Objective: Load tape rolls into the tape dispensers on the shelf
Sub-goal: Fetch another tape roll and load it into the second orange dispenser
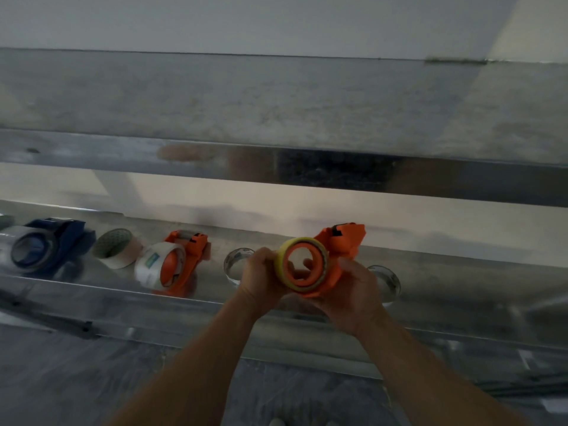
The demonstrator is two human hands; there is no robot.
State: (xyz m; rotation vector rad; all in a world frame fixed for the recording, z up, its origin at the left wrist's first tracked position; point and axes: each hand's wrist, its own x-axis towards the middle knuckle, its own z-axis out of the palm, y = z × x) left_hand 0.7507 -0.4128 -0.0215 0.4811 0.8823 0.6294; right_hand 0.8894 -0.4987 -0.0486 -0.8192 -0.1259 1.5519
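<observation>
Holding the assembly in front of the lower shelf (461,272), I have both hands on it. The left hand (261,272) has its fingers (264,256) curled round the rim of the yellow tape roll (281,262). The right hand (356,290) grips the body of the orange dispenser (344,238) from below. The roll sits over the dispenser's orange hub; I cannot tell whether it is pushed fully home.

Fault conditions, as I judge them:
- Roll not seated. If it rides only part-way on the hub, releasing the left hand could let it slide off and drop to the floor (92,379).
- Winding direction. The free end of the tape is not visible, so I cannot confirm the roll faces the right way. A reversed roll would feed with the adhesive on the wrong side.
- Cutter contact. The nose of the dispenser points up and away. Threading the tape would bring fingertips near its edge.
- Set-down collision. Two clear tape rolls (238,262) (384,282) stand on the shelf just either side of the hands and are hard to see against the metal. Lowering the dispenser carelessly could knock one off.

The shelf is bare reflective metal. To the left it carries a second orange dispenser (193,250) loaded with a whitish roll, a loose beige roll (118,252) and a loaded blue dispenser (61,238). An upper shelf (276,118) overhangs, with a white wall (276,23) behind. Lighting is dim and the view is slightly blurred.
</observation>
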